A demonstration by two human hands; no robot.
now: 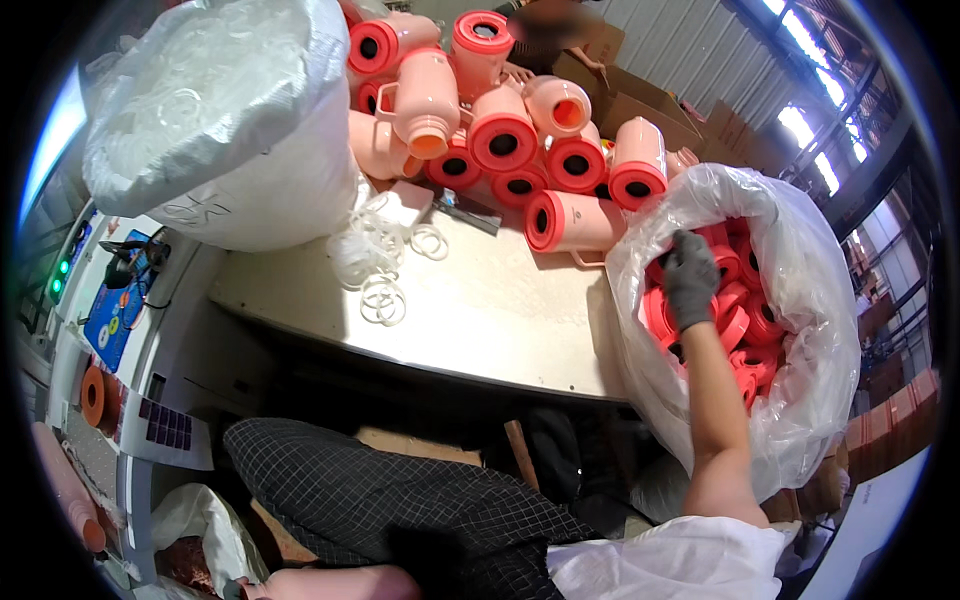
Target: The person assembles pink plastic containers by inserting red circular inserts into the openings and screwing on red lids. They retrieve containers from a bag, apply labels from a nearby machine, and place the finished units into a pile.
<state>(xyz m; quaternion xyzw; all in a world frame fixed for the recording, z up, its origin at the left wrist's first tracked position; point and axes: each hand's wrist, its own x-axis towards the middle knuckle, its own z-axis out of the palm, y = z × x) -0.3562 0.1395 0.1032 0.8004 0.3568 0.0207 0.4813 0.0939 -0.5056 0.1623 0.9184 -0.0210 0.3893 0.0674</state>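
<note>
My right hand [690,277], in a grey glove, reaches into a large clear plastic bag [820,300] of red ring-shaped plastic parts [735,325]. Its fingers are curled against the parts on the bag's left side; what they grip, if anything, is hidden. At the bottom edge, a pink jug body [335,583] lies across my lap. Only a bit of my gloved left hand [235,590] shows, closed at the jug's left end. Several pink jugs with red bases [503,140] are heaped at the back of the pale table [480,320], some on their sides.
A tall white sack [290,190] of translucent rings stands at the left. Loose white rings [383,300] lie on the table beside it. An open bag [205,530] sits low on the left. Cardboard boxes [650,110] and another person [550,30] are beyond the jugs.
</note>
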